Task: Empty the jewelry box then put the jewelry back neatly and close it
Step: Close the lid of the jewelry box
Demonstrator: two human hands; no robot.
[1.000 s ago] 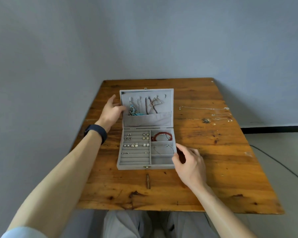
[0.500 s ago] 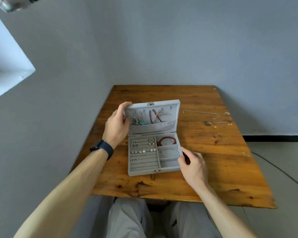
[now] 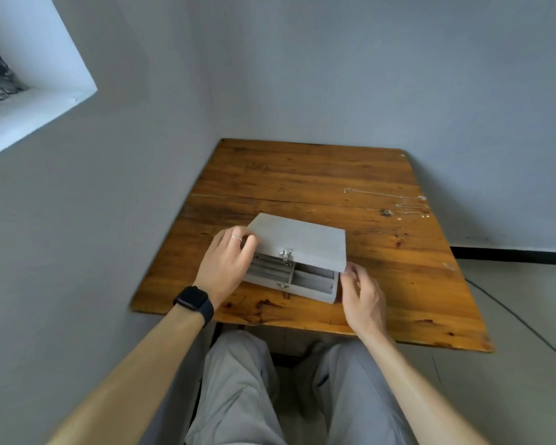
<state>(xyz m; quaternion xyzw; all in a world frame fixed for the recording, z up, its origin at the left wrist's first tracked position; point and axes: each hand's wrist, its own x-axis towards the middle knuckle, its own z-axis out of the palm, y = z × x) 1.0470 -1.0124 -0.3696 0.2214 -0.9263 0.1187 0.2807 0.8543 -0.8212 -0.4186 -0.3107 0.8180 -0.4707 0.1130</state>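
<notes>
The left hand (image 3: 225, 268) is gripping the nearly closed lid (image 3: 299, 239) of the jewelry box (image 3: 305, 290); the right hand (image 3: 363, 295), fingers curled, is touching its right corner, grip unclear

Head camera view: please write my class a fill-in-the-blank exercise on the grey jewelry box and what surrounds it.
1. The grey felt jewelry box rests on a wooden ____.
2. The left hand wears a black smartwatch on its ____.
3. Outside the box, thin silver chains lie to its ____.
4. The silver clasp hangs from the front edge of the box's ____.

Missing words: table; wrist; right; lid.
</notes>
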